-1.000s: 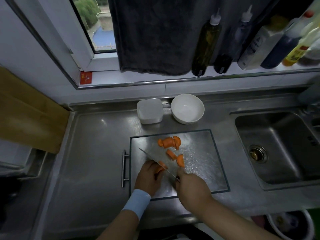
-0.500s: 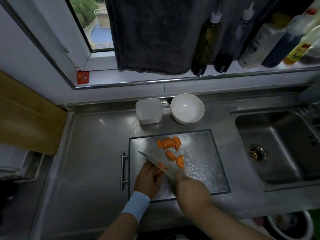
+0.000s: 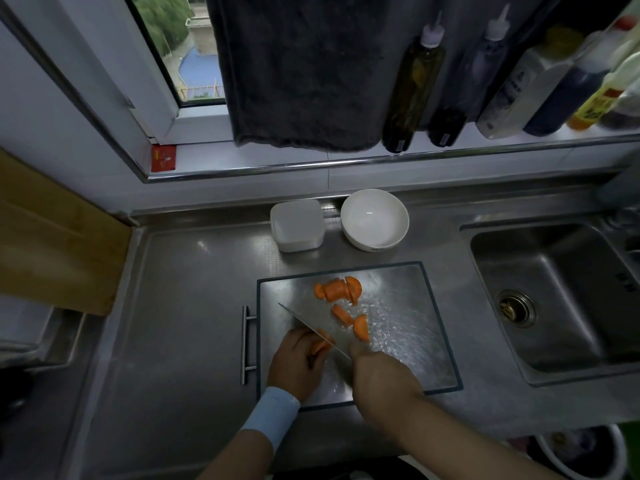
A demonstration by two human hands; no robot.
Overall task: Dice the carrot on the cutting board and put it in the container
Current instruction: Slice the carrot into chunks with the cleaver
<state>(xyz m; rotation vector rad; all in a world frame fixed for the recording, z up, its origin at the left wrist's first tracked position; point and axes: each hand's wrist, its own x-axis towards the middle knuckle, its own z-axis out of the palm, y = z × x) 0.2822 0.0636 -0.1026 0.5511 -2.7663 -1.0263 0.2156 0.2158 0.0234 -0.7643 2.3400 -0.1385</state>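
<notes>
Since 1 s ago little has changed in the head view: the knife [image 3: 311, 325] still slants across the same carrot piece [image 3: 320, 345], its tip a touch lower, and the loose pieces lie where they lay. The left hand [image 3: 294, 367], with a pale blue wristband [image 3: 273, 410], curls its fingers down onto that piece, at the near left of the cutting board [image 3: 408, 344]. The right hand [image 3: 381, 379] is wrapped tight round the knife's hidden handle. The board is dimpled, shiny metal with 1 bar handle [image 3: 245, 344]. On it lie 1 sliced carrot cluster [image 3: 337, 289] at the far side and 2 half-round chunks [image 3: 361, 328] mid-board. Behind the board stand 1 square white plastic container [image 3: 298, 225] and 1 round white bowl [image 3: 374, 218], both holding no carrot.
</notes>
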